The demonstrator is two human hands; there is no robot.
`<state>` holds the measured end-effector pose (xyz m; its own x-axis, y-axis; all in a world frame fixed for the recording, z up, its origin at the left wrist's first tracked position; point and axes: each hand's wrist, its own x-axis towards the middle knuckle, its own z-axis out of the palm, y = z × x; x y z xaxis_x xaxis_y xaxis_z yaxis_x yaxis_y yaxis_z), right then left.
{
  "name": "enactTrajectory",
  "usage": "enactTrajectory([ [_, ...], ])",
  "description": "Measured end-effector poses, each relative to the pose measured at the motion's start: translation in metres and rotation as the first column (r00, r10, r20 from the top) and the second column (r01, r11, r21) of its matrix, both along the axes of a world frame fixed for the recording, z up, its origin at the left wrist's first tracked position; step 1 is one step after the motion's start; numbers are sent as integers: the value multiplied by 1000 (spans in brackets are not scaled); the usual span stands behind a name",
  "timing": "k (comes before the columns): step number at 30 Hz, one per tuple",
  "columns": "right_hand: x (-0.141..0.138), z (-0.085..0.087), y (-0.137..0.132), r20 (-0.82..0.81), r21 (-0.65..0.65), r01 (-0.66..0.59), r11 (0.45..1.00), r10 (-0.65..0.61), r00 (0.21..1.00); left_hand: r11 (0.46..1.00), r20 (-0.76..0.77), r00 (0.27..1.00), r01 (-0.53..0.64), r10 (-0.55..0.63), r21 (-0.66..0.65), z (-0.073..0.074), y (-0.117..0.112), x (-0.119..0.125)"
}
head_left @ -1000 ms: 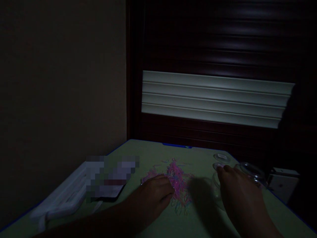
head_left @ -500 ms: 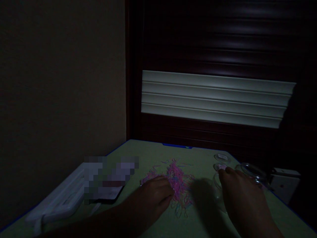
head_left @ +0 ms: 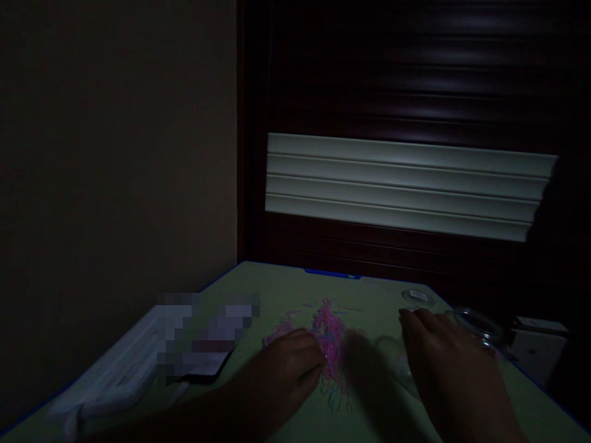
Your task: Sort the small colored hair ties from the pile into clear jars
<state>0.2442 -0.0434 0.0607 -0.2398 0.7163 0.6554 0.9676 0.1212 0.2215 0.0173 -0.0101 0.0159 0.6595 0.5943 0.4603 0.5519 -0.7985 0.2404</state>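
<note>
Small elastic bands [head_left: 329, 338], mostly pink with some pastel ones, lie in a loose pile on the pale green tabletop [head_left: 277, 280]. My left hand [head_left: 293, 369] rests on the pile's near left side, fingers curled and pressed together; their tips and anything between them are hidden. To the right, a clear round container [head_left: 399, 363] stands partly behind my right hand [head_left: 450, 369]. That hand hovers over it with bent fingers held close together. Whether it touches the container or pinches a band cannot be made out in the dim light.
A clear round lid [head_left: 418, 298] with a label lies at the back right; another clear container [head_left: 478, 323] sits beyond my right hand. A white tray-like object [head_left: 113, 363] and a blurred package [head_left: 217, 344] lie left. A white box [head_left: 538, 347] stands past the right edge.
My right hand has shifted slightly left and now covers a small container behind it. The clear container beside it appears a little further left. My left hand stays at the pile.
</note>
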Motion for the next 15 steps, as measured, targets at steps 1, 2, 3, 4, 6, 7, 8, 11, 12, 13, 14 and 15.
enactTrajectory([
  [1,-2,0,0,1,-7,-12,1000,12,1000,1000,11,1000,-8,8,-4,0,0,0],
  [2,-4,-1,0,-8,-23,-36,999,36,999,1000,22,1000,-16,16,-6,0,0,0],
  [3,-6,-3,1,-32,-47,-68,997,67,997,1000,32,999,-21,21,-8,-1,0,0],
  [4,-8,-5,2,-69,-72,-110,991,105,992,1000,43,999,-23,23,-12,-1,0,0],
  [6,-10,-11,6,-179,-132,-200,971,175,968,999,73,997,-23,25,-25,-2,0,0],
  [7,-12,-14,9,-242,-166,-245,955,202,949,999,95,995,-22,25,-28,-2,1,0],
  [8,-13,-16,10,-301,-206,-288,935,220,928,999,119,993,-22,25,-32,-3,1,1],
  [11,-19,-17,12,-425,-341,-388,856,228,876,999,183,983,-20,28,-41,-4,3,1],
  [12,-21,-16,12,-445,-380,-406,831,221,868,999,196,980,-22,31,-48,-4,3,2],
  [13,-23,-16,11,-459,-413,-417,810,210,863,998,204,978,-23,34,-56,-5,3,2],
  [14,-25,-15,10,-462,-437,-423,794,206,863,998,210,977,-21,34,-61,-5,3,3],
  [15,-27,-15,10,-458,-452,-424,785,204,865,998,213,976,-17,30,-63,-6,3,3],
])
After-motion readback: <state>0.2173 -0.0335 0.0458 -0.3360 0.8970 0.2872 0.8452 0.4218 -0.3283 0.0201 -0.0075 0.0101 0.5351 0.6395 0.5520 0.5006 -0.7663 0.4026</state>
